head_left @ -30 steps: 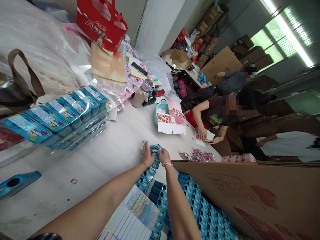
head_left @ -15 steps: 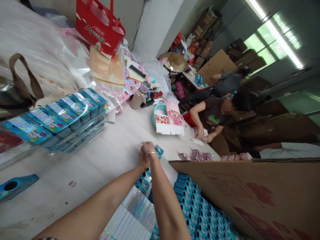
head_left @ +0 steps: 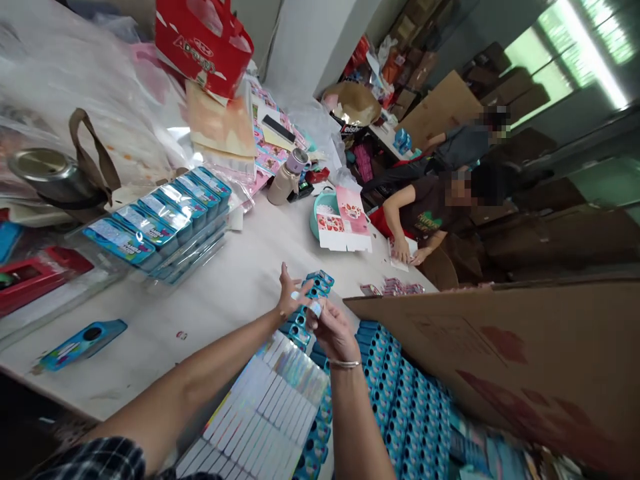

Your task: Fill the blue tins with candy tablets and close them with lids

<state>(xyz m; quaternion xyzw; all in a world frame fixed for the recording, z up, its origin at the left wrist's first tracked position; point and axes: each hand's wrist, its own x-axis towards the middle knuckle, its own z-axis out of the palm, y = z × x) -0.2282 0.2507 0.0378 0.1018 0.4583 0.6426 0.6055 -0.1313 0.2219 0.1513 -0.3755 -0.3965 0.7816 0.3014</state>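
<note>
My right hand is lifted above the table edge and pinches a small pale sticker between thumb and fingers. My left hand is raised beside it with fingers spread, its fingertips at the sticker. Just beyond both hands a short row of small blue boxes lies on the white table. Under my forearms lies a shiny holographic sticker sheet, and many more blue boxes fill a brown carton to the right.
A shrink-wrapped stack of blue packs sits at left, a loose blue box near the front edge, a flask, a teal bowl and pink cartons further back. Other people work at the far side.
Both hands have lifted off the row of blue boxes and drawn back toward me; the right now pinches a small sticker. The view has tilted downward.
</note>
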